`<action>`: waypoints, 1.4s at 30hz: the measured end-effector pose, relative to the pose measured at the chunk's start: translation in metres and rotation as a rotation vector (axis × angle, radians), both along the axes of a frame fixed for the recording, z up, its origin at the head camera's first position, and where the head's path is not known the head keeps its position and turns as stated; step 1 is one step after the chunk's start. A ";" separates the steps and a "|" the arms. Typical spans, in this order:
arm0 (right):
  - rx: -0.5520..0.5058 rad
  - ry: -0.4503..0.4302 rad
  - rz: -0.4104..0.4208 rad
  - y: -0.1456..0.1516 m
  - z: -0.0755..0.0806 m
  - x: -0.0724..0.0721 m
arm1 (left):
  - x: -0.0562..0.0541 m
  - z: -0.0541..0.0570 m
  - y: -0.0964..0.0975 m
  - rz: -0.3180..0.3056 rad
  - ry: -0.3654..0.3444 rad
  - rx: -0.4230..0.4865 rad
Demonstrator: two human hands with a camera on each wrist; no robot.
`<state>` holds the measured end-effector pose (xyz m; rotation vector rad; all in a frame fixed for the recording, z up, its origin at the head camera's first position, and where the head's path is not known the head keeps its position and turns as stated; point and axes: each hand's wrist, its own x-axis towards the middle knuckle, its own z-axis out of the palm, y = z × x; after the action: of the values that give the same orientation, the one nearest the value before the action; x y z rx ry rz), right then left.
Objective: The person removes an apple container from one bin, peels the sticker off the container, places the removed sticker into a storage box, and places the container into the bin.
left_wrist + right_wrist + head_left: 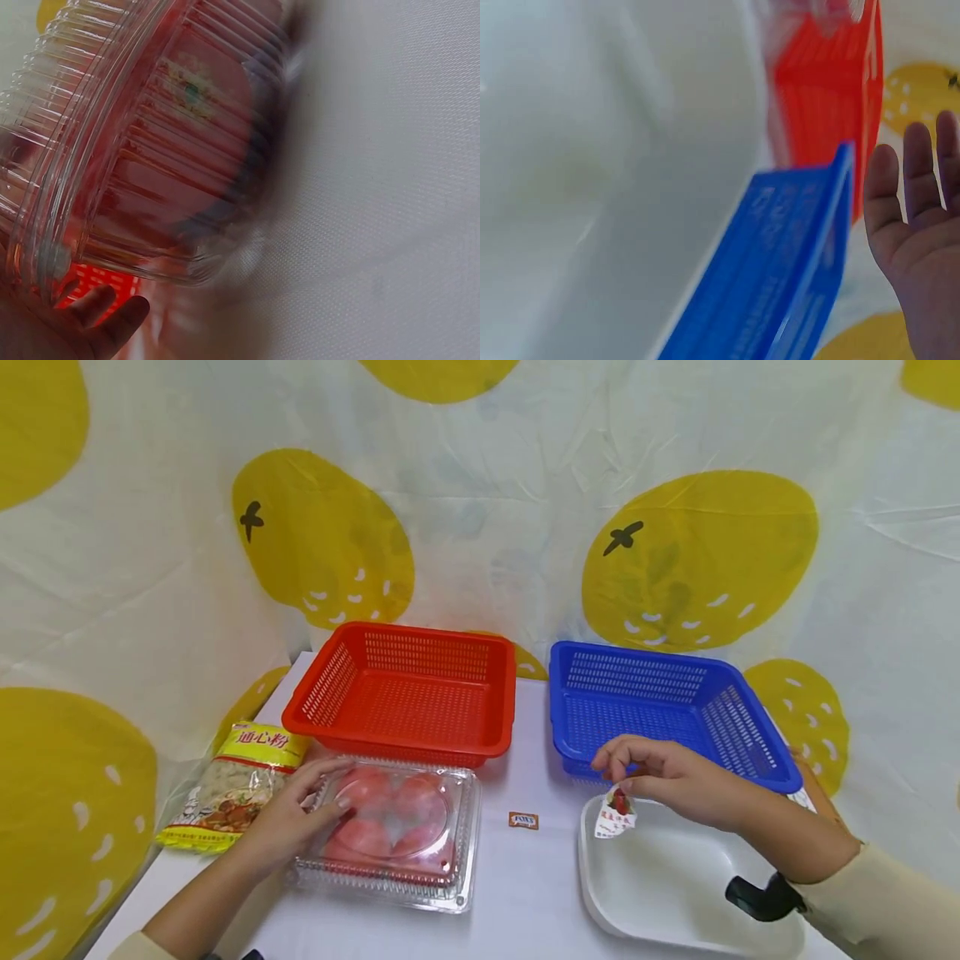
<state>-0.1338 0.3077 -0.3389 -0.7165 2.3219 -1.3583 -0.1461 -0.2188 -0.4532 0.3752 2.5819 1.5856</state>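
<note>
A clear plastic clamshell (467,839) of tomatoes (367,839) lies on the table at left centre. On its left back corner rests my left hand (303,818), the thumb over the lid. In the left wrist view several loosely extended fingers (120,322) show beside the clamshell's ribbed side. My right hand (660,768) pinches a small white printed label (615,817) with a red fruit picture and red lettering, above the back left rim of a white basin (592,893). The label is out of sight in the right wrist view, where several fingers (922,172) appear extended.
A red basket (420,747) stands behind the clamshell, a blue basket (566,710) behind the basin. A yellow-topped pasta bag (251,768) lies at left. One small orange-brown packet (523,820) lies between clamshell and basin. Something brown (817,785) shows partly behind the blue basket.
</note>
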 end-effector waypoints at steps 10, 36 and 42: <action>0.029 -0.169 0.134 0.069 -0.045 0.007 | 0.001 -0.002 -0.002 0.015 -0.018 -0.024; 0.533 -0.026 0.198 0.084 -0.073 0.018 | -0.001 0.011 -0.003 -0.077 0.004 -0.102; 0.420 0.035 0.232 0.050 -0.046 0.015 | -0.005 0.043 -0.022 -0.128 0.060 -0.240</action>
<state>-0.1188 0.3574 -0.3847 -0.8406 2.3519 -0.7309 -0.1515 -0.2405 -0.4100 0.5601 2.6907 1.2256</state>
